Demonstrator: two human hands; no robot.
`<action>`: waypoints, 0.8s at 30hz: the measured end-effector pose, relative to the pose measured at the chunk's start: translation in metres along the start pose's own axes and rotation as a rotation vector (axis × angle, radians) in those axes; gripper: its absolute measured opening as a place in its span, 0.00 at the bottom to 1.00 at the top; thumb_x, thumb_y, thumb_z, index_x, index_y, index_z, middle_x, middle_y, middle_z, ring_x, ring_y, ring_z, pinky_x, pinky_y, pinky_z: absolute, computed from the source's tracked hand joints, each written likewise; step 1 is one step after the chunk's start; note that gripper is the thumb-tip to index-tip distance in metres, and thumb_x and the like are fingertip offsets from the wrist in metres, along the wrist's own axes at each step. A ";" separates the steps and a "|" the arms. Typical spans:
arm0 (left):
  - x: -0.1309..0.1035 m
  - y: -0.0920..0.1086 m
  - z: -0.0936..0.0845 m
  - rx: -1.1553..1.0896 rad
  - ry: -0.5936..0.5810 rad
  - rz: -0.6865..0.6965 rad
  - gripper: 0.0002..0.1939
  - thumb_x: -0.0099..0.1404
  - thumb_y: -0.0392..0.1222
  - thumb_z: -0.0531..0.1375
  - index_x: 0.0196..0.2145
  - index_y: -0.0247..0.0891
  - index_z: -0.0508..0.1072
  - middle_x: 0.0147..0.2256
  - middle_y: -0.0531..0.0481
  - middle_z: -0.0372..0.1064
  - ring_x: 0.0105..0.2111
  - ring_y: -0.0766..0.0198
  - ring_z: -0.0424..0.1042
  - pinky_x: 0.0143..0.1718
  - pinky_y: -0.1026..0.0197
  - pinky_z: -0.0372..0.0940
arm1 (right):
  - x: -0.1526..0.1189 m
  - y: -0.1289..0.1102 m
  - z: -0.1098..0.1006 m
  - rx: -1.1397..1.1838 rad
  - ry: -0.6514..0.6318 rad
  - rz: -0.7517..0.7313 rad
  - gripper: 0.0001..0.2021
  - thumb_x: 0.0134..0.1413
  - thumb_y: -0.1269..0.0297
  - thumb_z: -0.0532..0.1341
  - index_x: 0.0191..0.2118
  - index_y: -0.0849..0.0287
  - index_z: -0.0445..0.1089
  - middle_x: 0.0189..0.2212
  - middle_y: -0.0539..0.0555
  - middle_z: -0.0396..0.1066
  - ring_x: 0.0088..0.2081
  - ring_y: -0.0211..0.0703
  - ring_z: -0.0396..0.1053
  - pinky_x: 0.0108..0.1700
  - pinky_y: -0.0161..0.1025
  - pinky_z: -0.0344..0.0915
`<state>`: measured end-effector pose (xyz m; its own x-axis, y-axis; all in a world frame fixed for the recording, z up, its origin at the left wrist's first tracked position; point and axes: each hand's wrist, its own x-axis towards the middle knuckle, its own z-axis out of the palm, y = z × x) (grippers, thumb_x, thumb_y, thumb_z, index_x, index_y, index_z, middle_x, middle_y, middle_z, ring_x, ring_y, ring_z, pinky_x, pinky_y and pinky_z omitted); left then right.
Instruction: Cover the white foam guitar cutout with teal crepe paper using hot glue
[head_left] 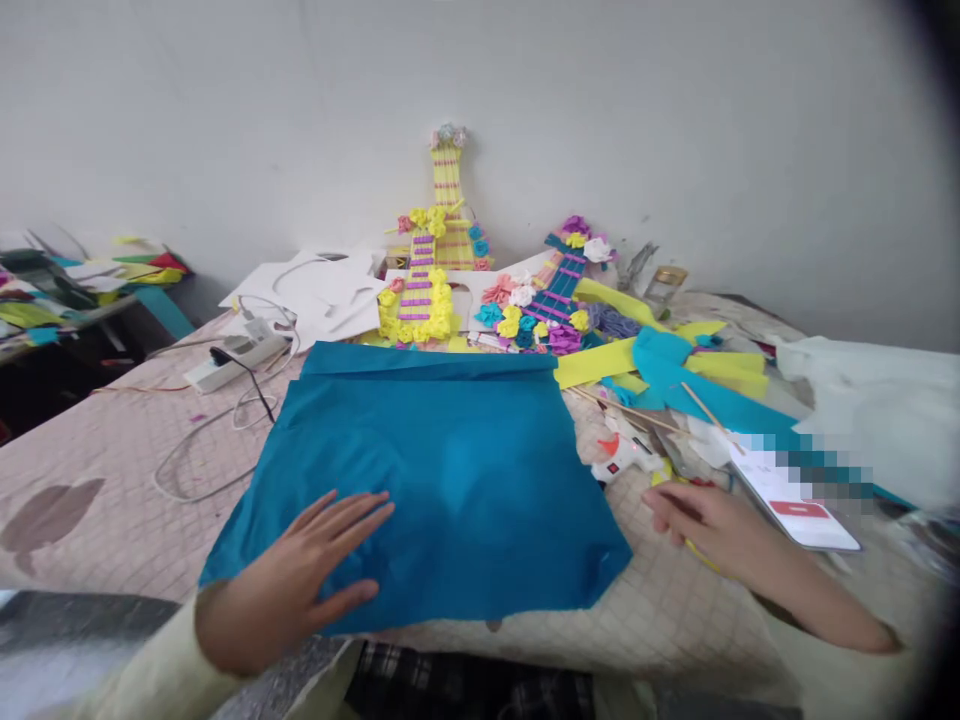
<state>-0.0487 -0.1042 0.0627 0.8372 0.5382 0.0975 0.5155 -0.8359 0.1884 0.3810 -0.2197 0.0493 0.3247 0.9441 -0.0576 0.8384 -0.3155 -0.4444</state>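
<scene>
Blue sheet (450, 490) lies spread near front edge of counter (112, 450). My left grip (307, 565) opened flat, fingers apart on sheet's lower left part, nothing clutched. My right grip (709, 522) half curled, just beyond sheet's right side; yellow piece (702, 557) shows beneath, can't tell if held. Phone (823, 532) toward counter's right edge. Flower-trimmed ornaments (421, 283) along back edge.

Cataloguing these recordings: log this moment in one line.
left hand: open, on blue sheet | right hand: off sheet, near phone, grip unclear | beyond sheet: flower-trimmed crafts
</scene>
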 end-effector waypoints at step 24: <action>0.103 0.142 0.085 0.066 0.164 0.167 0.23 0.63 0.36 0.47 0.57 0.40 0.56 0.52 0.44 0.63 0.48 0.56 0.63 0.46 0.50 0.60 | 0.026 -0.015 0.053 0.562 0.577 0.265 0.14 0.41 0.51 0.59 0.24 0.58 0.69 0.25 0.57 0.72 0.34 0.53 0.70 0.35 0.43 0.64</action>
<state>0.1264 -0.1760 0.0168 0.8736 0.3978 0.2802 0.3878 -0.9171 0.0928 0.3535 -0.1851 0.0070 0.7803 0.6006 0.1744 0.4103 -0.2811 -0.8676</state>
